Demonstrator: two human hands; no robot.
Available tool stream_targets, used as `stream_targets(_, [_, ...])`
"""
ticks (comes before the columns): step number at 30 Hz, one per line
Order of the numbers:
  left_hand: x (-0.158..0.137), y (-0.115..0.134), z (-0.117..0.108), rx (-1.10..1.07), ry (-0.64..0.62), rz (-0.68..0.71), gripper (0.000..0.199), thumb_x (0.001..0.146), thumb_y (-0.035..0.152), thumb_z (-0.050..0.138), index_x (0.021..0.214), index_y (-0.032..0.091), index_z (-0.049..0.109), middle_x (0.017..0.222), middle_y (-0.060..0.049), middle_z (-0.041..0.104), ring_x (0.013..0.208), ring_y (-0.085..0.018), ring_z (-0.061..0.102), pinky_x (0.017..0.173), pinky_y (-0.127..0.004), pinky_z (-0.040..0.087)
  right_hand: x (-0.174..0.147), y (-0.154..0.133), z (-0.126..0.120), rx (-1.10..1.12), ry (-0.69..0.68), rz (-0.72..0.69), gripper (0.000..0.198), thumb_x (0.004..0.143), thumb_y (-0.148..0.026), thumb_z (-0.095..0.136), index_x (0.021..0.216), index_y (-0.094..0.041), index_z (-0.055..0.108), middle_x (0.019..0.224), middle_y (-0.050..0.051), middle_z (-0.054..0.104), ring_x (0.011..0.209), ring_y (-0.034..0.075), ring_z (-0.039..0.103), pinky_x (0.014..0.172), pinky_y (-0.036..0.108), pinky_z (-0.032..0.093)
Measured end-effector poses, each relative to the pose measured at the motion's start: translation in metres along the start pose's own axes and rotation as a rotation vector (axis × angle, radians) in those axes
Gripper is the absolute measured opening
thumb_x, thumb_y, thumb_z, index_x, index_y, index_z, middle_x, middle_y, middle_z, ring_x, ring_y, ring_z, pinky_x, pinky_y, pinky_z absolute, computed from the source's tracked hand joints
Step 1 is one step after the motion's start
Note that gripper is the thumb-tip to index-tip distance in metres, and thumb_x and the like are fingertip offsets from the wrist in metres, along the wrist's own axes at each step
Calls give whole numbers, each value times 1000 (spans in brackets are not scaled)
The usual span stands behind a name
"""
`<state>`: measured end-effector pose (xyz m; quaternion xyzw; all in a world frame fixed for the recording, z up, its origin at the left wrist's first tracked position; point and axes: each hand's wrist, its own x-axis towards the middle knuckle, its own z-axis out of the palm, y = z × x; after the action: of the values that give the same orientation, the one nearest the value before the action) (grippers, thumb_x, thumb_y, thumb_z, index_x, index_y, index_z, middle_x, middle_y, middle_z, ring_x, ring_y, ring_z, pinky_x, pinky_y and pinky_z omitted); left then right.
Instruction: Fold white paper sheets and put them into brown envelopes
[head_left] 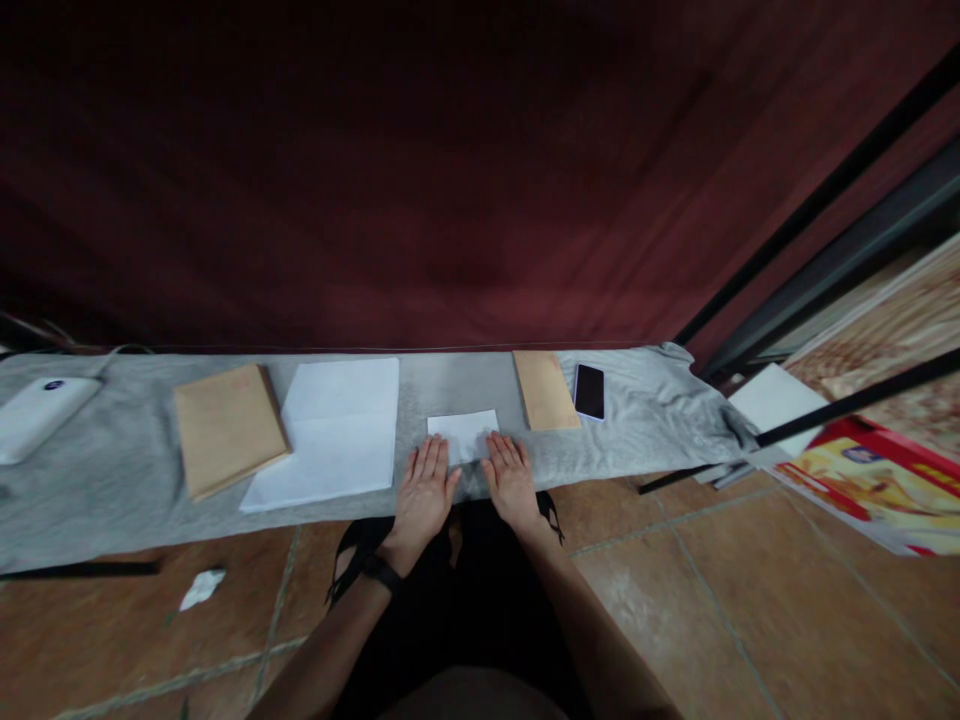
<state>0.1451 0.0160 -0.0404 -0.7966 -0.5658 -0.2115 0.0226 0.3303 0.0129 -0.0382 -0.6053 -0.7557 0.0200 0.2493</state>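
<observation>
A small white piece of paper (pixel 463 432), perhaps folded, lies on the grey cloth near the front edge of the narrow table. My left hand (pixel 426 482) rests flat with its fingertips on the paper's left end. On the right end lie the fingers of my right hand (pixel 510 476), stretched out the same way. To the left, large white sheets (pixel 341 430) lie flat, partly beside a thick brown paper envelope (pixel 229 428). A narrow brown paper envelope or card (pixel 545 390) is just beyond my right hand.
A phone (pixel 589 391) lies right of the narrow brown piece. At far left sits a white device (pixel 43 415) with a cable. Behind the grey cloth (pixel 652 400) hangs a dark red curtain (pixel 465 200). Black metal bars and a red-yellow box (pixel 877 485) stand at right.
</observation>
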Motion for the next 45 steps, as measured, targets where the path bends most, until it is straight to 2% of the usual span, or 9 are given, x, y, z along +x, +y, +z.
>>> stream_targets(4, [14, 5, 4, -17, -39, 70, 57, 102, 37, 28, 152, 11, 38, 153, -15, 47, 148, -25, 35, 122, -47, 29, 16, -9, 3, 27, -52, -59, 45, 106, -33, 35, 144, -18, 52, 148, 8, 54, 141, 22, 45, 121, 45, 28])
stream_targets(8, [23, 5, 8, -14, -92, 85, 56, 101, 32, 26, 147, 7, 46, 152, -16, 48, 148, -25, 35, 121, -46, 31, 27, -12, 9, 44, -88, -74, 44, 106, -32, 33, 142, -17, 55, 146, 8, 56, 140, 22, 47, 121, 45, 27])
stream_targets(12, [23, 0, 11, -15, -102, 83, 55, 100, 32, 28, 148, 11, 46, 153, -14, 48, 147, -24, 36, 121, -46, 31, 27, -10, 13, 25, -106, -72, 44, 106, -34, 35, 142, -19, 54, 148, 7, 55, 140, 22, 47, 121, 46, 27])
stream_targets(17, [19, -6, 16, 1, -76, 22, 58, 100, 35, 29, 150, 9, 41, 153, -16, 46, 146, -27, 37, 120, -49, 31, 24, -8, 17, -11, -71, -21, 45, 106, -36, 35, 144, -20, 52, 149, 8, 52, 140, 23, 46, 120, 46, 27])
stream_targets(26, [14, -17, 14, 25, -63, -50, 59, 99, 34, 30, 147, 2, 43, 154, -20, 43, 146, -30, 37, 121, -49, 29, 17, 3, 16, -55, 10, 59, 46, 106, -34, 34, 144, -15, 52, 149, 9, 53, 138, 26, 48, 119, 46, 28])
stream_targets(32, [13, -19, 13, 23, -12, -46, 58, 100, 34, 29, 149, 6, 41, 152, -18, 46, 145, -29, 39, 120, -50, 32, 14, 9, 15, -56, 19, 81, 46, 106, -33, 34, 143, -13, 54, 147, 10, 55, 138, 26, 48, 118, 45, 30])
stream_targets(35, [15, -18, 12, 27, -26, -52, 57, 100, 34, 29, 147, 5, 43, 152, -19, 47, 145, -29, 39, 120, -48, 32, 16, 9, 13, -40, 20, 93, 47, 107, -33, 33, 143, -12, 54, 146, 11, 56, 139, 26, 47, 118, 45, 30])
stream_targets(39, [26, -10, 8, 9, -90, -2, 57, 100, 31, 28, 147, 3, 44, 154, -18, 44, 147, -27, 35, 122, -48, 30, 26, 4, 9, 13, -3, 50, 47, 107, -34, 33, 145, -13, 52, 149, 10, 52, 141, 25, 45, 120, 45, 29])
stream_targets(45, [45, 4, 9, -17, -142, 98, 55, 99, 26, 29, 145, 3, 46, 153, -18, 46, 148, -25, 34, 123, -46, 30, 48, -9, 10, 43, -114, -21, 45, 107, -35, 32, 142, -17, 54, 148, 7, 54, 142, 23, 44, 122, 46, 25])
